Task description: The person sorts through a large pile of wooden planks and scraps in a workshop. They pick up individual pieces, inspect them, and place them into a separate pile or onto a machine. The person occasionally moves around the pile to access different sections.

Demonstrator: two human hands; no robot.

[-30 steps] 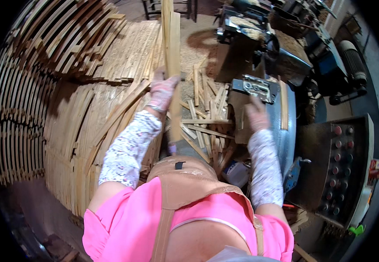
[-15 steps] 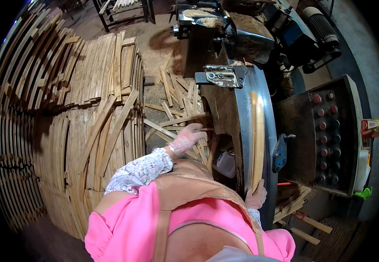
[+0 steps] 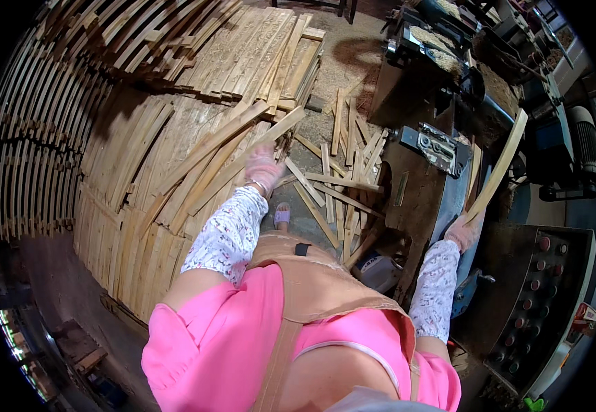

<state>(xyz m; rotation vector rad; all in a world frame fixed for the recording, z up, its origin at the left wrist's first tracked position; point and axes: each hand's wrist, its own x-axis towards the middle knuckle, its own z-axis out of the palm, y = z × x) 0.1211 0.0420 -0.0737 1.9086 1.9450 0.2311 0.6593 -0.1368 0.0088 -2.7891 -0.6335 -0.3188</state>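
Observation:
My right hand [image 3: 462,234], in a pale glove, is closed round the near end of a wooden slat [image 3: 498,165]. That slat slants up and away over the metal machine table [image 3: 449,206]. On the other side, my left hand [image 3: 264,167], gloved as well, is over a loose wooden slat [image 3: 284,124] that lies across the stacked boards [image 3: 140,154]. Its fingers are smeared by motion, so whether they grip the slat does not show. Another strip of wood [image 3: 474,168] lies by the guide block [image 3: 438,148] on the machine.
Offcuts [image 3: 346,180] lie scattered on the floor between the stack and the machine. At the right stands a control panel [image 3: 532,302] with several buttons. A motor [image 3: 584,141] sits behind it. Tall racks of curved slats [image 3: 33,165] rise at the far left. A white container [image 3: 380,271] is under the machine.
My left hand has moved left from above the offcuts to the stacked boards. My right hand has moved forward, and the slat in it now tilts across the machine table. The view has turned left.

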